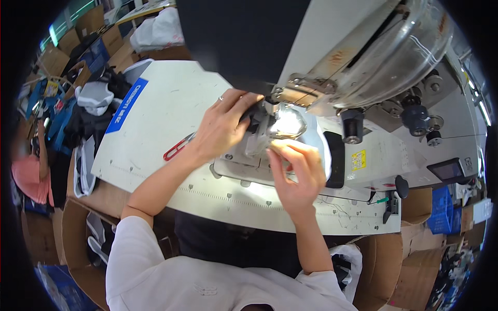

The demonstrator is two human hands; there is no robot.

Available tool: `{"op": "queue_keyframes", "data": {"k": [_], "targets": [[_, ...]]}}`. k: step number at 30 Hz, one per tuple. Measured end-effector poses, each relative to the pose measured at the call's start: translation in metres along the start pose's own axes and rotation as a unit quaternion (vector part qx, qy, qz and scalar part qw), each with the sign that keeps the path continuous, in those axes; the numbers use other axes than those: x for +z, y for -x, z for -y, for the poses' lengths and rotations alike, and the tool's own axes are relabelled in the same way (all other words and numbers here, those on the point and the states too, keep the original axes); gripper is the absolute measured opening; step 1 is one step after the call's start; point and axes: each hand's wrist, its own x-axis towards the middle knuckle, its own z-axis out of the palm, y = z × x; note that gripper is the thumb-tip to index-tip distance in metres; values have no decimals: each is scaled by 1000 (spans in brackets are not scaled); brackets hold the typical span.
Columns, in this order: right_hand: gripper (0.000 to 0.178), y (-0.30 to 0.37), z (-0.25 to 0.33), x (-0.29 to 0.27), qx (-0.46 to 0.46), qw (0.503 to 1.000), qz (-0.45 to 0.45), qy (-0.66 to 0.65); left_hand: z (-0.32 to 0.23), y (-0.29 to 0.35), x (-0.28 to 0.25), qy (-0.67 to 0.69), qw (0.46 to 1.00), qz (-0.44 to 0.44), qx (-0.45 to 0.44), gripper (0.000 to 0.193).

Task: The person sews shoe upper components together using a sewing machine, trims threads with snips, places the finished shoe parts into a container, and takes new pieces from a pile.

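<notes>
Tabletop (pixel 155 93): white sewing table
Near edge: printed ruler scale (pixel 229 196)
Left end: blue printed strip (pixel 126 106)
Left half: red-handled thread snips (pixel 177 147), lying flat
Right half: industrial sewing machine (pixel 332 46)
Near right corner: loose thread scraps (pixel 340 206), green-handled tool (pixel 382 200) beside a black fitting (pixel 387 214)

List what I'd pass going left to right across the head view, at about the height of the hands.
Co-worker in a pink top → blue strip on the table edge → red-handled snips → left hand → right hand → yellow sticker → black knob → small dark screen.
</notes>
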Motion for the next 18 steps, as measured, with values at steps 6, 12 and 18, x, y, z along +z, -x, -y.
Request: {"op": "queue_keyframes", "data": {"k": [6, 12, 18], "targets": [[41, 20, 28, 46, 131, 985, 93, -59, -50, 56, -44, 215, 965, 29, -150, 57], [21, 18, 30, 34, 143, 978, 123, -86, 37, 165, -91, -150, 912, 283, -255, 60], [20, 6, 41, -3, 126, 973, 179, -73, 43, 158, -119, -133, 934, 141, -302, 66]]}}
